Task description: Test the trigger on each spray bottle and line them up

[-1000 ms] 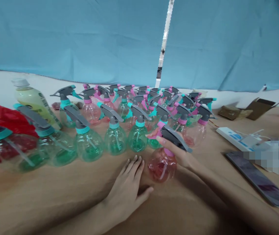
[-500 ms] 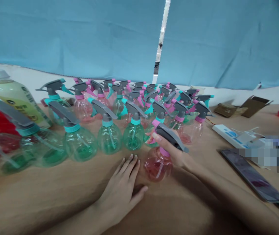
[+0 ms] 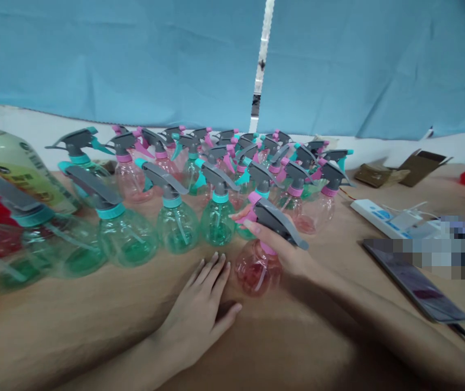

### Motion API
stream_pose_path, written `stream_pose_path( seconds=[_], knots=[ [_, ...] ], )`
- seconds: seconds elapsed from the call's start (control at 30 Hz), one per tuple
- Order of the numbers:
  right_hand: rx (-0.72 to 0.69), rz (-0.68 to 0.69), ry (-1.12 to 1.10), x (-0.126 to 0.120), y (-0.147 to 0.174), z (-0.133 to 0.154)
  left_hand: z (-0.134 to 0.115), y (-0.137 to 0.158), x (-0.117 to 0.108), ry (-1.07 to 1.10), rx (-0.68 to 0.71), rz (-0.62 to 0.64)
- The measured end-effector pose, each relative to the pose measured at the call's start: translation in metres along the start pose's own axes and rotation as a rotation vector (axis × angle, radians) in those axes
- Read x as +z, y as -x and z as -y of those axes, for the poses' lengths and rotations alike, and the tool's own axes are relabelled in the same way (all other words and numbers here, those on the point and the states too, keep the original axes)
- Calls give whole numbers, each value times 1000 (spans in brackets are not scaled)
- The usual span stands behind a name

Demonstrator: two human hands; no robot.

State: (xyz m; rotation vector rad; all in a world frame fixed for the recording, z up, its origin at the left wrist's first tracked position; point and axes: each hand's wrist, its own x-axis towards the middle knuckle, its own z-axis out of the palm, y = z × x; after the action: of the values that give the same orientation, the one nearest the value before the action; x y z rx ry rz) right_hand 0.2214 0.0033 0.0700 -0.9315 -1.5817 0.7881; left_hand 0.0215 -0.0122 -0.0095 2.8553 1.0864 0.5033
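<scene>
My right hand (image 3: pixel 279 241) is wrapped round the neck and trigger of a pink spray bottle (image 3: pixel 252 270), which stands upright near the middle of the table. Its grey and pink spray head points away to the left. My left hand (image 3: pixel 202 301) lies flat on the tabletop just left of that bottle, fingers stretched out, holding nothing. Beyond my left fingertips stands a green spray bottle (image 3: pixel 218 220), with another green spray bottle (image 3: pixel 177 225) beside it. Behind them, several pink and green spray bottles crowd together, partly hiding one another.
To the right lie a phone (image 3: pixel 415 282) with a cable and a white power strip (image 3: pixel 379 217). Farther back sits an open brown cardboard box (image 3: pixel 422 168). A large pale-yellow bottle (image 3: pixel 20 168) stands at the far left. A blue cloth (image 3: pixel 134 65) hangs behind the table.
The whole view has shifted slightly, so everything appears a little farther left and higher. My right hand keeps hold of the pink spray bottle, and my left hand stays flat on the table.
</scene>
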Motion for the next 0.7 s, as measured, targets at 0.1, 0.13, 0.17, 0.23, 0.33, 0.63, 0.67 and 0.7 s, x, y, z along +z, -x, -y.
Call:
stream_pose_path(
  seconds=[0.1,0.13,0.17,0.23,0.33,0.63,0.67,0.7],
  knots=[
    [-3,19,-32,1,0,0,0,-1,-1,-27,-6,29],
    [0,23,-41,1,0,0,-1,-1,-1,-29,-8,32],
    [8,24,-44,1,0,0,-1,-1,-1,-28,-8,33],
    [23,23,-45,1,0,0,-1,-1,-1,-25,-10,26],
    [19,22,-48,1,1,0,-1,-1,-1,-36,-11,26],
    [-11,39,-83,-1,1,-4,-2,-1,-3,-77,11,53],
    [-19,37,-88,-1,1,-4,-2,-1,-4,-92,10,64],
    [-25,35,-91,-1,1,-5,-3,-1,-4,-105,10,72]
  ],
)
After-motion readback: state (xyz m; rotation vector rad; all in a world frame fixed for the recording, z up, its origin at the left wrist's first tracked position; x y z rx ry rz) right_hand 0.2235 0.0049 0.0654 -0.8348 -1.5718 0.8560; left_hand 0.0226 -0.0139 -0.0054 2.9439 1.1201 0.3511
